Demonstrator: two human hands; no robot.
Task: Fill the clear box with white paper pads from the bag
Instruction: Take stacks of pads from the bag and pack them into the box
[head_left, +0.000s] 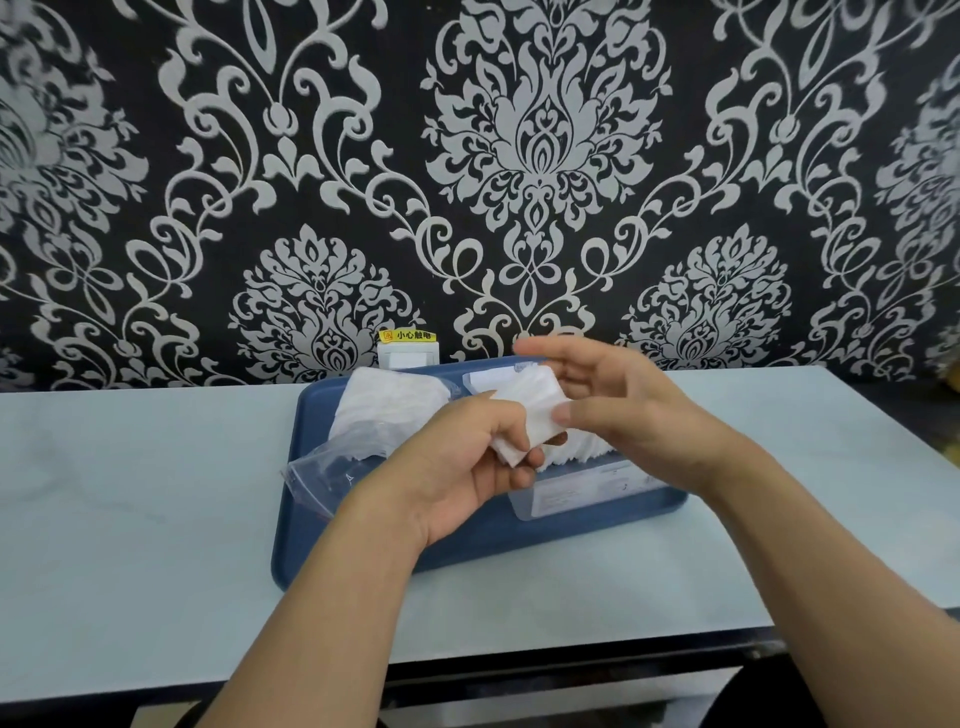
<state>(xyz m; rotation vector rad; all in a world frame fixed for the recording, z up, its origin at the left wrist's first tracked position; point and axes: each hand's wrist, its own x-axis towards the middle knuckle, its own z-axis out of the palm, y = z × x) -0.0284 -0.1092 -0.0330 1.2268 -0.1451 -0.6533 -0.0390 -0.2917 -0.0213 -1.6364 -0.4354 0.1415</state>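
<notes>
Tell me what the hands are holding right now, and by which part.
The left hand pinches a stack of white paper pads by its lower left corner, above the clear box. The right hand is open, its thumb touching the stack's right edge.

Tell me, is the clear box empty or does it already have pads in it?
Not empty: white pads stand in a row inside the clear box.
</notes>
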